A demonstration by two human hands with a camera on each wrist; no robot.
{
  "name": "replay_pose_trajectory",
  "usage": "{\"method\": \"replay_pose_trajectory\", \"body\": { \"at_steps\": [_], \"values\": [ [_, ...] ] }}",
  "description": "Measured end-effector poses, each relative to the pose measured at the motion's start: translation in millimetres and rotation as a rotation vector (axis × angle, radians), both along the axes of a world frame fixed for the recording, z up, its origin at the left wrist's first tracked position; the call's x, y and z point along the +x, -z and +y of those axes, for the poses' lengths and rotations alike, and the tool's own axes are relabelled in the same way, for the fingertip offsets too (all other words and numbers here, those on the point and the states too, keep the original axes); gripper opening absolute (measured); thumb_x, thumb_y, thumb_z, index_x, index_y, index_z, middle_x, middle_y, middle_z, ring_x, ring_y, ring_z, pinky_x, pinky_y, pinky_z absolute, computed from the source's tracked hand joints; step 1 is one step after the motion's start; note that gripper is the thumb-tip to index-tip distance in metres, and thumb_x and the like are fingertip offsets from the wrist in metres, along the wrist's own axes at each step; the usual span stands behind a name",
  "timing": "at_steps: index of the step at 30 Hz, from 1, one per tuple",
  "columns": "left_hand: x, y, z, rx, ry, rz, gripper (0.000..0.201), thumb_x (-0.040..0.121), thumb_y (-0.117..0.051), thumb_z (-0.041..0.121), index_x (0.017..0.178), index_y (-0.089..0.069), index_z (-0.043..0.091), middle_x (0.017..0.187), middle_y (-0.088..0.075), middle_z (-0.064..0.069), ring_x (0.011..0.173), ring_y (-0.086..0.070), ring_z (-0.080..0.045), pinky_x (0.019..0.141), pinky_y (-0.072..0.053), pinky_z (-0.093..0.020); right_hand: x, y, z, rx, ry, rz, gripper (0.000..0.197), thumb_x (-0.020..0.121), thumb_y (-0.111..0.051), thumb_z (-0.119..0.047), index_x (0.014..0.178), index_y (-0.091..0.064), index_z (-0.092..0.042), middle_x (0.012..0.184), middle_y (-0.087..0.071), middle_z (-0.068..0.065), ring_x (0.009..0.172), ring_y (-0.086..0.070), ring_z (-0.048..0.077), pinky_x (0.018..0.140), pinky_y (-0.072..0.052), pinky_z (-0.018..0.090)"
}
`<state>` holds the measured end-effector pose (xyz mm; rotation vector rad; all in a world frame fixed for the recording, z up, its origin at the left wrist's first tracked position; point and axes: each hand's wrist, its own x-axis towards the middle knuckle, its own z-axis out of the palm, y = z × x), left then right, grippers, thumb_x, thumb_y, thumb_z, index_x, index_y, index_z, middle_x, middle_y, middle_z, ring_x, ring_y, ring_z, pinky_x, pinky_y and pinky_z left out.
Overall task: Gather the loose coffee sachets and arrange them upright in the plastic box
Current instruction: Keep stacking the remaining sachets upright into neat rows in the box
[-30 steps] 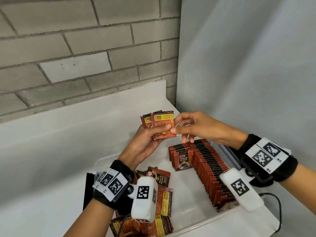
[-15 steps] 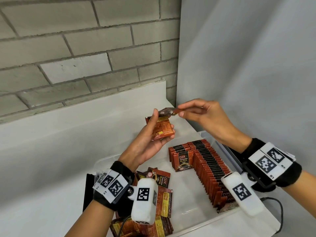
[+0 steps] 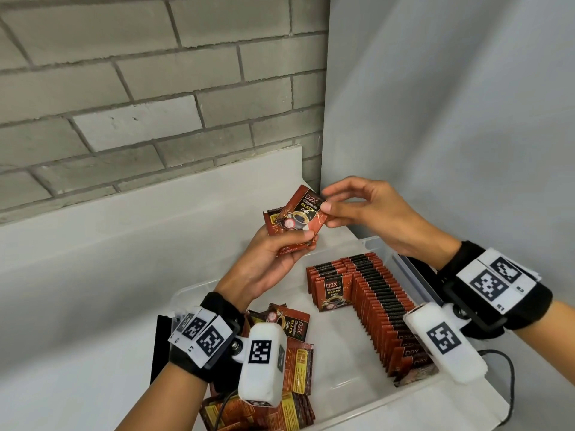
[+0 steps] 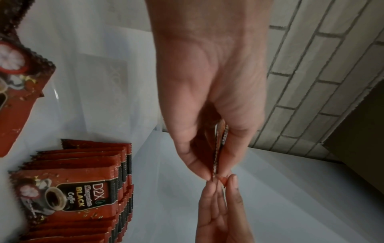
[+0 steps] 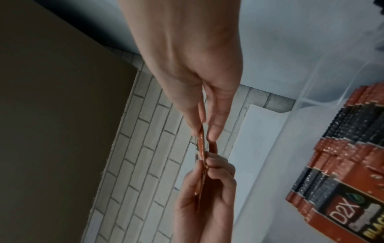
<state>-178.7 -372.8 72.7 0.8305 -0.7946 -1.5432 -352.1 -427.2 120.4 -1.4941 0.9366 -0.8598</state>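
With my left hand (image 3: pixel 273 259) gripping a small stack of red foil coffee sachets (image 3: pixel 281 231) above the clear plastic box (image 3: pixel 385 244), my right hand (image 3: pixel 370 213) pinches the front sachet (image 3: pixel 303 213), which I judge next needs squaring onto the stack.

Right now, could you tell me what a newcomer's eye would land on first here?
Probably the two hands meeting mid-air above the plastic box: the left hand holds a few sachets, and the right hand pinches the front-facing sachet. Next, the long upright row along the box's right side.
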Motion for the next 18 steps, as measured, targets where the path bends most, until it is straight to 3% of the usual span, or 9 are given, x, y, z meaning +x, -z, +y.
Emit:
{"method": "replay_pose_trajectory", "body": {
  "at_steps": [5, 8, 10, 12, 14, 18],
  "values": [
    [-1.2, -1.9, 1.6, 0.008, 0.017, -0.031, 0.036, 0.072, -0.064, 0.001, 0.107, -0.062, 0.007, 0.093, -0.072, -0.004, 0.085, -0.068, -0.012, 0.075, -0.056, -0.023, -5.7, -6.4, -4.7, 0.094, -0.068, 0.085, 0.017, 0.079, -0.071, -0.01, 0.096, -0.069, -0.006, 0.078, -0.072, 0.009, 0.064, -0.068, 0.013, 0.062, -0.057, 0.019],
    [-0.7, -2.3, 0.1, 0.051, -0.002, 0.018, 0.042, 0.084, -0.06, 0.016, 0.124, -0.057, 0.003, 0.117, -0.067, -0.015, 0.105, -0.064, -0.022, 0.09, -0.054, -0.029, -15.0, -10.1, -8.4, 0.103, -0.106, 0.173, 0.013, 0.079, -0.072, -0.009, 0.092, -0.069, -0.008, 0.071, -0.072, 0.003, 0.061, -0.065, 0.011, 0.06, -0.056, 0.018],
    [0.5, -2.2, -0.6, 0.08, -0.027, 0.05, 0.051, 0.087, -0.058, 0.03, 0.13, -0.053, 0.003, 0.123, -0.062, -0.018, 0.112, -0.06, -0.025, 0.097, -0.048, -0.034, -22.0, -13.8, -10.4, 0.095, -0.177, 0.257, 0.013, 0.079, -0.072, -0.009, 0.092, -0.069, -0.008, 0.071, -0.071, 0.002, 0.061, -0.064, 0.01, 0.059, -0.054, 0.017],
    [1.6, -2.5, -1.2, 0.095, -0.055, 0.052, 0.049, 0.084, -0.062, 0.038, 0.123, -0.058, 0.008, 0.108, -0.064, -0.016, 0.104, -0.06, -0.024, 0.096, -0.048, -0.036, -26.0, -16.0, -11.1, 0.044, -0.274, 0.367, 0.014, 0.079, -0.073, -0.011, 0.092, -0.07, -0.007, 0.073, -0.071, 0.003, 0.062, -0.063, 0.01, 0.061, -0.053, 0.018],
    [1.9, -3.3, -1.9, 0.093, -0.066, 0.059, 0.042, 0.081, -0.061, 0.037, 0.114, -0.061, 0.011, 0.089, -0.063, -0.01, 0.089, -0.06, -0.018, 0.085, -0.052, -0.03, -25.0, -14.6, -9.2, -0.025, -0.349, 0.49, 0.012, 0.08, -0.074, -0.012, 0.091, -0.071, -0.008, 0.073, -0.071, 0.003, 0.063, -0.063, 0.011, 0.063, -0.053, 0.02],
    [1.3, -2.9, -1.2, 0.079, -0.069, 0.09, 0.04, 0.082, -0.06, 0.033, 0.113, -0.061, 0.009, 0.081, -0.062, -0.008, 0.077, -0.06, -0.016, 0.07, -0.054, -0.023, -13.6, -2.6, -2.5, -0.199, -0.469, 0.75, 0.007, 0.08, -0.075, -0.016, 0.086, -0.071, -0.016, 0.075, -0.073, 0.005, 0.064, -0.068, 0.017, 0.059, -0.05, 0.016]
  ]
}}
